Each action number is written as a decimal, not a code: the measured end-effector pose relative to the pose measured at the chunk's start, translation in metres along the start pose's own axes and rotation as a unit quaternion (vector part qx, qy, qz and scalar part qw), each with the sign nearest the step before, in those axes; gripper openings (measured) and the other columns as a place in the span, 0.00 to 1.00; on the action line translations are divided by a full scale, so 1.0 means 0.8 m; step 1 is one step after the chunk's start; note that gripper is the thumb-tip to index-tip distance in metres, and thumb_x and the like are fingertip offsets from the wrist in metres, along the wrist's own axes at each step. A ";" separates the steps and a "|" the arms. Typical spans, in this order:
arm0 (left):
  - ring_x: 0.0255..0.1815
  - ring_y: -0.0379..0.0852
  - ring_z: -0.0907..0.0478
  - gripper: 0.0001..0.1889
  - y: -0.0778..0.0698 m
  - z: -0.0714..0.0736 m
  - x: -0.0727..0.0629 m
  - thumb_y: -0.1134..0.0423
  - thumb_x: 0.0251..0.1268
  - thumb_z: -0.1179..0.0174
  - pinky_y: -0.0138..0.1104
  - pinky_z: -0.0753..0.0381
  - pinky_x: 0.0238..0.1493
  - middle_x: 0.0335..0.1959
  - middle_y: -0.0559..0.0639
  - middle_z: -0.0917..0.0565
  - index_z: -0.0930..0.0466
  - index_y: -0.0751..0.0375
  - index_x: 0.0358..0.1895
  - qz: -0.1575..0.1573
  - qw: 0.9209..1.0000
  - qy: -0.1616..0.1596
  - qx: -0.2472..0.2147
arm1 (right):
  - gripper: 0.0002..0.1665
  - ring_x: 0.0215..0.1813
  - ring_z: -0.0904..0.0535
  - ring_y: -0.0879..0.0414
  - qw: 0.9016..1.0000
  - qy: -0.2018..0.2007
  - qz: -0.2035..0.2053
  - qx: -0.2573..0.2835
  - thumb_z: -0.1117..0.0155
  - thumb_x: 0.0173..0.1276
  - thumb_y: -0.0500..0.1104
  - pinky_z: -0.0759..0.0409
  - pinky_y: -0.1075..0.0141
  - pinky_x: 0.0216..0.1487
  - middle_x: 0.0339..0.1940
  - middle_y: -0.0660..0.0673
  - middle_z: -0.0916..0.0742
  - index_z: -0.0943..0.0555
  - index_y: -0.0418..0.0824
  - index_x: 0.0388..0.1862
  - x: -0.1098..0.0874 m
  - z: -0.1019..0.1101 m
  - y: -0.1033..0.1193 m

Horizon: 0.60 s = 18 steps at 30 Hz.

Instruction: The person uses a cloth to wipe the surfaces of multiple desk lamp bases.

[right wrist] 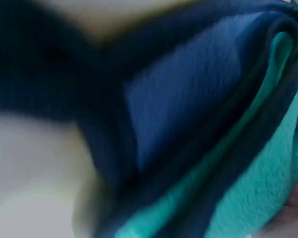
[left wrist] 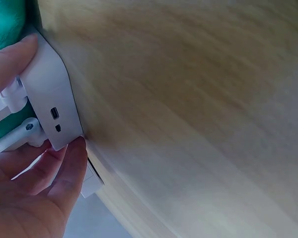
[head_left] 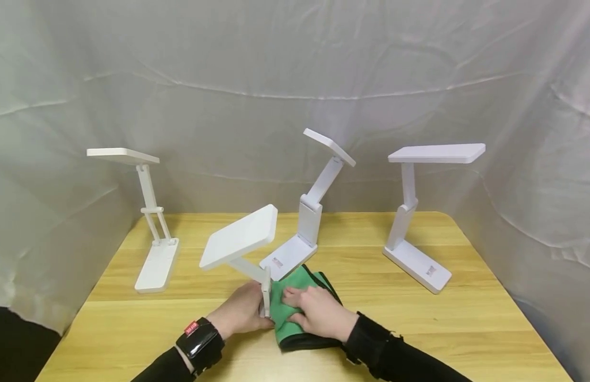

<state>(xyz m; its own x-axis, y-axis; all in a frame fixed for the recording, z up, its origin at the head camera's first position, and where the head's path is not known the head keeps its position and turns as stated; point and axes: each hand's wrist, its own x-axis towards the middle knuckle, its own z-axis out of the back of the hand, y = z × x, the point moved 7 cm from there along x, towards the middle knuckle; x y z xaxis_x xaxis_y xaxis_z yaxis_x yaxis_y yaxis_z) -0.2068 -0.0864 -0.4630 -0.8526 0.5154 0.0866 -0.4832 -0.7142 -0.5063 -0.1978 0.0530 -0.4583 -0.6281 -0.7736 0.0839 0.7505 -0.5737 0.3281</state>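
Note:
In the head view, a white folding desk lamp stands near the middle front of the table, its flat head tilted. My left hand grips this lamp low down. The left wrist view shows thumb and fingers on opposite ends of its white base, which has a small port in its side. A green cloth with black edging lies bunched against the lamp's right side. My right hand holds the cloth there with bent fingers. Folds of the cloth fill much of the right wrist view, and that hand is mostly hidden.
Three more white desk lamps stand unfolded behind: one at the left, one just behind the cloth, one at the right. The wooden table ends at a grey fabric backdrop.

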 end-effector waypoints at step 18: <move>0.43 0.45 0.19 0.27 0.001 -0.002 0.000 0.55 0.42 0.19 0.41 0.16 0.49 0.41 0.50 0.16 0.20 0.58 0.46 0.008 1.000 0.002 0.000 | 0.22 0.66 0.19 0.51 1.000 -0.012 -0.003 -0.010 0.31 0.67 0.44 0.16 0.55 0.60 0.63 0.42 0.15 0.16 0.43 0.60 -0.008 0.003 -0.001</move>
<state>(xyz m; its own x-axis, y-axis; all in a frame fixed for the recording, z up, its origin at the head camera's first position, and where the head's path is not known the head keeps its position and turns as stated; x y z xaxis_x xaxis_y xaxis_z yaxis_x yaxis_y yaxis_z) -0.2072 -0.0864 -0.4647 -0.8597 0.5052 0.0748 -0.4690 -0.7230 -0.5072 -0.1950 0.0590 -0.4567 -0.6378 -0.7630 0.1054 0.7503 -0.5845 0.3090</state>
